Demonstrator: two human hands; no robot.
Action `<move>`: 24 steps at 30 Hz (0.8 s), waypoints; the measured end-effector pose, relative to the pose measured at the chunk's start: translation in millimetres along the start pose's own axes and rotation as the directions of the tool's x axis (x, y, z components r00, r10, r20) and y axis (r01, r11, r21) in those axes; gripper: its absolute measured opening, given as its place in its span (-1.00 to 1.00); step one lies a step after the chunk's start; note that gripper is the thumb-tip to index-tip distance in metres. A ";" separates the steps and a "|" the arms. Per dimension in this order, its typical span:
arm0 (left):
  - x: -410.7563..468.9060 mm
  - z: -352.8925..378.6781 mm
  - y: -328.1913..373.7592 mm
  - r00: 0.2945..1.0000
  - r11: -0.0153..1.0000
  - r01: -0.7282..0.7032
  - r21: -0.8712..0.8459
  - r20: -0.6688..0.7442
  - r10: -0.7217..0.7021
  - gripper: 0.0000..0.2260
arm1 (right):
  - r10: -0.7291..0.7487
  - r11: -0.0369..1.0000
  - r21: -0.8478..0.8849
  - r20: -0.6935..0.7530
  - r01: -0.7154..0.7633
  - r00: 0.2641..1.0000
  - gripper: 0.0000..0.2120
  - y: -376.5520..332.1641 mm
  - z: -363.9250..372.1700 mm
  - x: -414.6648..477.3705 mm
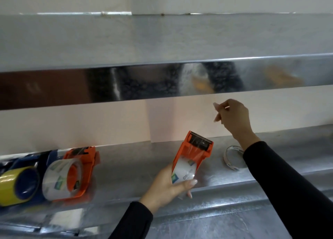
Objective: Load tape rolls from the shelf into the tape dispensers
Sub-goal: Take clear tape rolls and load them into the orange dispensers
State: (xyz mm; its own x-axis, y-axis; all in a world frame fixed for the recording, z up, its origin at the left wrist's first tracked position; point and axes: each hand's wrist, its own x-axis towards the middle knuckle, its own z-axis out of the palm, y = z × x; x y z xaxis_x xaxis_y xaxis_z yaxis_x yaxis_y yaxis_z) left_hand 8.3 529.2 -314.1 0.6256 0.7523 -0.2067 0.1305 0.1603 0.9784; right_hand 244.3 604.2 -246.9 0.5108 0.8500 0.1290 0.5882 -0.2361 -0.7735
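Lower metal shelf (137,166), read left to right.

Far left: yellow tape roll (16,182) on its side, open core facing the camera, cut off by the frame edge. A dark blue item (36,157) sits behind it, partly hidden; kind unclear.

Just beside the yellow roll: first orange dispenser (86,164) lying on the shelf, loaded with a clear tape roll (54,177) that touches or nearly touches the yellow roll.

Centre: left hand (167,186), black sleeve, grasps the second orange dispenser (189,148) at its lower end, thumb lying across the loaded roll (183,170). That roll is clear with printed lettering and is seated in the dispenser body. The dispenser is tilted, its toothed cutter end (200,138) pointing up and away from the person, and it is held over the shelf. Clear film lies over the dispenser's front below the cutter.

Right of centre: right hand (232,116), black sleeve, raised above the shelf and above the cutter, well apart from the dispenser. Fingers curled, thumb and forefinger pinched together. Cannot tell whether a clear tape end is between them or nothing.

Below the right forearm: white ring (232,157), thin, lying on the shelf, partly covered by the sleeve.

Above: upper shelf lip (162,81), shiny, showing blurred reflections.
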 end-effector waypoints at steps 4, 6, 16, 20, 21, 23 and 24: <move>-20.6 -8.7 6.8 0.999 0.997 -0.032 -0.073 0.038 0.035 -0.57 | 0.225 0.893 0.324 0.282 -0.313 0.933 -0.82 27.4 12.3 -13.2; -31.2 -9.0 10.9 0.997 0.988 -0.061 -0.145 0.028 0.066 -0.56 | 0.266 0.778 0.440 0.415 -0.448 0.870 -0.92 30.2 25.9 -27.8; -57.3 -23.3 -4.5 0.929 0.811 -0.114 -0.575 -0.351 -0.119 -0.61 | 0.227 0.350 0.622 0.669 -0.701 0.707 -0.82 -1.5 123.9 -115.8; -71.9 -36.7 -5.5 0.895 0.750 -0.126 -0.649 -0.400 -0.196 -0.52 | 0.210 0.419 0.613 0.652 -0.669 0.729 -0.83 -16.3 140.4 -135.6; -75.0 -40.9 -6.6 0.884 0.721 -0.129 -0.681 -0.408 -0.227 -0.52 | 0.219 0.432 0.609 0.644 -0.665 0.733 -0.84 -18.4 144.2 -139.9; -79.3 -49.6 -9.9 0.864 0.666 -0.122 -0.736 -0.409 -0.294 -0.54 | 0.251 0.459 0.589 0.632 -0.665 0.733 -0.86 -21.2 154.6 -147.2; -81.6 -54.2 -10.6 0.857 0.650 -0.126 -0.750 -0.413 -0.310 -0.54 | 0.265 0.471 0.578 0.628 -0.667 0.732 -0.86 -23.6 160.2 -151.0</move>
State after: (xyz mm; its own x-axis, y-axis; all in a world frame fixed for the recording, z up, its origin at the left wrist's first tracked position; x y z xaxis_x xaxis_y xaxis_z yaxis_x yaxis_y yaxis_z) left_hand -85.8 500.7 -307.7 0.1780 0.8584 -0.4812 -0.5706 0.4884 0.6602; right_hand 52.9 556.9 -347.5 0.1361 0.8549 -0.5006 -0.4255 -0.4059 -0.8088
